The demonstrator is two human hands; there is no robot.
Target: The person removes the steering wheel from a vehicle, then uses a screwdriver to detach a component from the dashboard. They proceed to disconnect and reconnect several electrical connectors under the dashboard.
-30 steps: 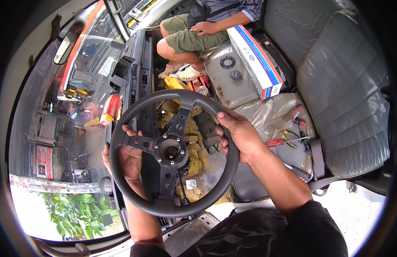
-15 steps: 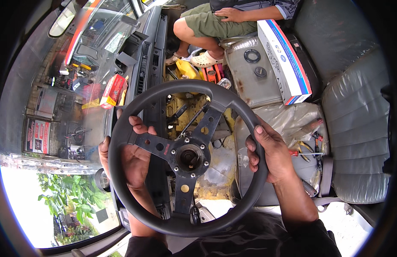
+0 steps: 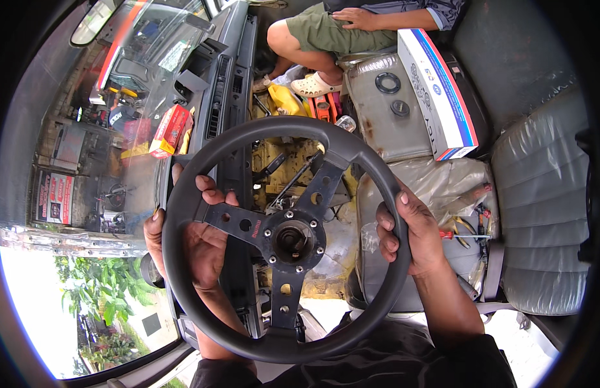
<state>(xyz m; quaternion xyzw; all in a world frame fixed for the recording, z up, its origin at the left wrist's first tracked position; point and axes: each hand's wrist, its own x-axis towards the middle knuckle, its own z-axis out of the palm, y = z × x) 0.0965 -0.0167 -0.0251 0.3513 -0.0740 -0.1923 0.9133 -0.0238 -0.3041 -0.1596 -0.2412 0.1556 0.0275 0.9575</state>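
A black three-spoke steering wheel (image 3: 289, 326) faces me, its spokes pierced with round holes and its hub ringed by several bolts. In the middle of the hub (image 3: 293, 241) is a round dark opening with something metallic deep inside. My left hand (image 3: 206, 252) grips the left of the rim, its palm and wrist partly behind the wheel, thumb outside and fingertips curled by the left spoke. On the right side, my right hand (image 3: 416, 233) is closed round the rim, thumb on top. Whether the wheel sits on its column is hidden.
Beside me a seated person (image 3: 338, 39) in green shorts rests a hand on the lap. A long white box (image 3: 436, 97), a black ring (image 3: 388, 83) and a round black cap (image 3: 400, 108) lie on the seat. Pliers (image 3: 467, 229) and a red-handled screwdriver (image 3: 447, 235) lie nearer.
The wheel looks slightly larger, as if a little closer to me, and its hub sits slightly farther right in view. Both hands keep their hold on the rim.
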